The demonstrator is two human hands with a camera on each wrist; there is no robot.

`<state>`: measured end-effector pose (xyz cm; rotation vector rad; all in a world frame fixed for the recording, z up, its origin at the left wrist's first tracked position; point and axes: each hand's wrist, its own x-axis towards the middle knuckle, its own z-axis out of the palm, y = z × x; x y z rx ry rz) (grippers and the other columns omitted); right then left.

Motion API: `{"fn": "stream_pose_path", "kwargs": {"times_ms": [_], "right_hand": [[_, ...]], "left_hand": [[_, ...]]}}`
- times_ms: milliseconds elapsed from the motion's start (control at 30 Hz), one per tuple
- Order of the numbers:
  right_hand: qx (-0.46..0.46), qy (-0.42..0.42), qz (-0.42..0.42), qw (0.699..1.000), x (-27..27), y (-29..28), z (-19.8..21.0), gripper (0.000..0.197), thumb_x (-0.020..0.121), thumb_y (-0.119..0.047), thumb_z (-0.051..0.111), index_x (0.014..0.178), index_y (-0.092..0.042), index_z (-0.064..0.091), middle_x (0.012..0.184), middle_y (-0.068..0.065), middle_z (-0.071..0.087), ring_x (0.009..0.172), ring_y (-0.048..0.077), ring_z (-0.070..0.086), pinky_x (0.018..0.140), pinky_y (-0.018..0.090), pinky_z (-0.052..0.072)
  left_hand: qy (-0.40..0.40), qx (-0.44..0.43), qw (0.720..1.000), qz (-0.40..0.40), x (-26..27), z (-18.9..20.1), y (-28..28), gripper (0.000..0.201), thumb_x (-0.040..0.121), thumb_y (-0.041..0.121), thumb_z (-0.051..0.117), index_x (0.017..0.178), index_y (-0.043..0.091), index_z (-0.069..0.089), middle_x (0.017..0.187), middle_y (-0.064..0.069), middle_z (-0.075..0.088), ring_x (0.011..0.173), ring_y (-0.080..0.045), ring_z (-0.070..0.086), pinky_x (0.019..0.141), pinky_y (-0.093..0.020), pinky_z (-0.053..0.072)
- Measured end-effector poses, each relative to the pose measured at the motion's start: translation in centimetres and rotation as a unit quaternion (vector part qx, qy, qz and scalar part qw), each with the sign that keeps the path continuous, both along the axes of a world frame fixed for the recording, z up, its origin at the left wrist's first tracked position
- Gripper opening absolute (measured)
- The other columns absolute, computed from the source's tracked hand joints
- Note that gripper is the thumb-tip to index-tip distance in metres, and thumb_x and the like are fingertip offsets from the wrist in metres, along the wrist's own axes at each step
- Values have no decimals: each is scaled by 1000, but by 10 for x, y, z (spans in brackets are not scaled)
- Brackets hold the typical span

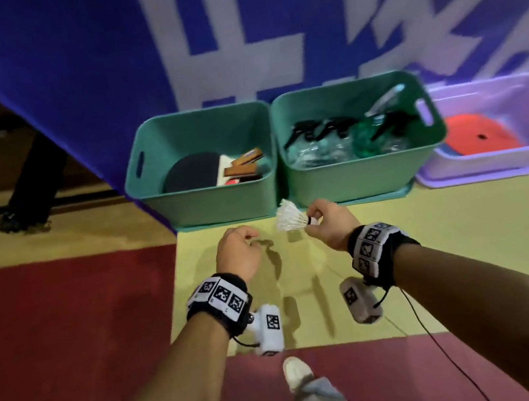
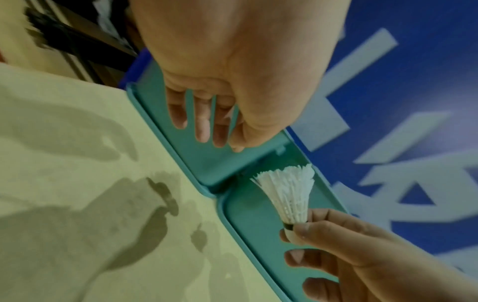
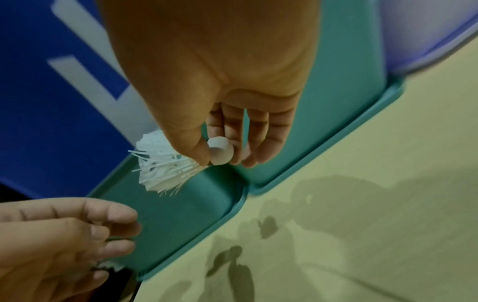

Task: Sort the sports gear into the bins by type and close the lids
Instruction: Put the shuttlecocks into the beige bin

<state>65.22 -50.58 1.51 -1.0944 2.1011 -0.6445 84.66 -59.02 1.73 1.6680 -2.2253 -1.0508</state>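
Note:
My right hand [image 1: 319, 217] pinches a white shuttlecock [image 1: 291, 215] by its cork, just in front of the two green bins; the right wrist view shows the cork [image 3: 219, 150] between thumb and fingers, and the shuttlecock [image 2: 289, 196] also shows in the left wrist view. My left hand [image 1: 240, 244] hovers beside it over the yellow floor, fingers loosely curled and holding nothing. The left green bin [image 1: 208, 205] holds table tennis paddles [image 1: 196, 174]. The right green bin [image 1: 350, 179] holds clear bagged items with black parts [image 1: 343, 139]. Each green bin stands on a green lid [image 3: 186, 206].
A lilac bin [image 1: 493, 164] at the right holds a red-orange disc [image 1: 478, 135]. A blue banner [image 1: 63, 76] with white characters rises behind the bins. Yellow and red floor mats lie in front, where my shoe [image 1: 295, 370] shows. Someone's dark legs [image 1: 29, 189] stand at far left.

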Motion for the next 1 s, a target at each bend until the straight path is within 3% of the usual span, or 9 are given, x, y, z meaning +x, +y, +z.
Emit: {"fn": "stream_pose_path", "kwargs": {"times_ms": [100,200,333,433,567,700,800,1000], "right_hand": [[-35,10,-55,998,-57,74,31,20,77,-18,69,95,-16,60,89,2,65,80,24,59,68,29,43],[-70,26,-115,991,-116,158,60,20,75,-14,70,93,-15,62,83,-1,62,76,20,56,64,25,36],[-102,42,-194,975,-191,281,94,15,75,-12,69,85,-17,59,76,-5,60,73,18,54,63,24,37],[-127,48,-261,956,-242,367,115,16,76,-15,68,90,-18,63,79,-4,63,71,16,54,55,15,36],[-137,81,-318,935,-294,461,132,15,76,-18,69,91,-21,67,84,-2,65,76,16,56,62,24,37],[-137,83,-373,914,-329,526,134,13,77,-19,69,89,-21,66,84,-3,65,72,14,56,53,16,34],[-136,85,-407,899,-355,558,130,13,77,-19,68,90,-19,67,84,-2,65,71,13,55,52,18,34],[-117,80,-437,888,-411,568,118,12,76,-19,70,87,-19,65,74,-7,59,65,9,52,51,20,35]], "left_hand": [[2,-20,998,-64,-66,24,48,23,86,8,59,104,16,69,113,-3,64,103,-24,60,92,-26,45],[6,-35,993,-117,-136,49,111,24,87,10,57,107,18,68,115,-2,61,102,-22,60,91,-26,44],[14,-52,979,-198,-229,73,210,26,86,10,56,107,18,68,112,-1,61,104,-23,59,92,-28,45],[34,-59,965,-254,-296,89,279,26,85,8,57,105,17,70,110,-2,67,104,-23,61,93,-29,46],[60,-68,947,-309,-366,108,350,26,86,6,57,109,12,69,111,-5,69,104,-23,62,92,-29,46],[64,-65,932,-350,-418,115,397,25,86,6,58,107,12,70,111,-6,68,103,-23,61,94,-32,47],[64,-67,919,-383,-454,114,421,25,85,7,58,105,15,69,110,-3,67,102,-20,60,94,-31,47],[49,-69,904,-418,-515,103,431,25,87,8,56,107,15,69,106,0,65,103,-20,59,93,-30,47]]}}
